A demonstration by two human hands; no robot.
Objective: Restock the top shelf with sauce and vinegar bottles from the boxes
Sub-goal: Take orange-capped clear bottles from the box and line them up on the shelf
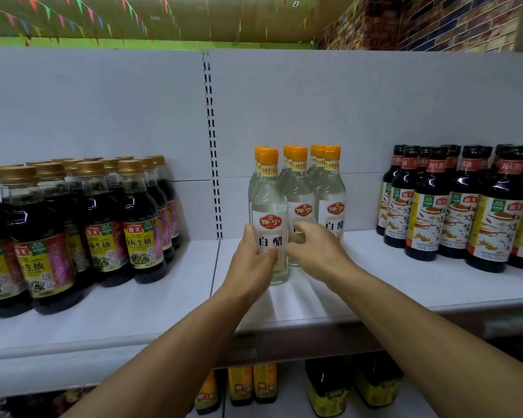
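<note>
Head view, left hand (249, 267): reached forward and up from the lower left, forearm bare, palm turned inward. The fingers are curled round the left side of the front vinegar bottle (269, 218), the thumb laid across the lower part of its label.

Head view, right hand (316, 250): extended from the lower right, wrist slightly raised. The fingers are loosely bent and spread, held just beside the right side of the same bottle; whether they touch it or the bottle behind cannot be told.

Front vinegar bottle: stood upright on the top shelf (405, 285), clear, orange-capped, at the left front of the vinegar group (314, 188).

Vinegar group: set in rows behind and to the right, near the slotted upright (213, 164).

Left of shelf: gold-capped soy sauce bottles (103, 224), well apart from the vinegar.

Right of shelf: black-capped dark sauce bottles (465, 206).

Lower shelf: yellow-labelled bottles (254, 384), blurred.
</note>
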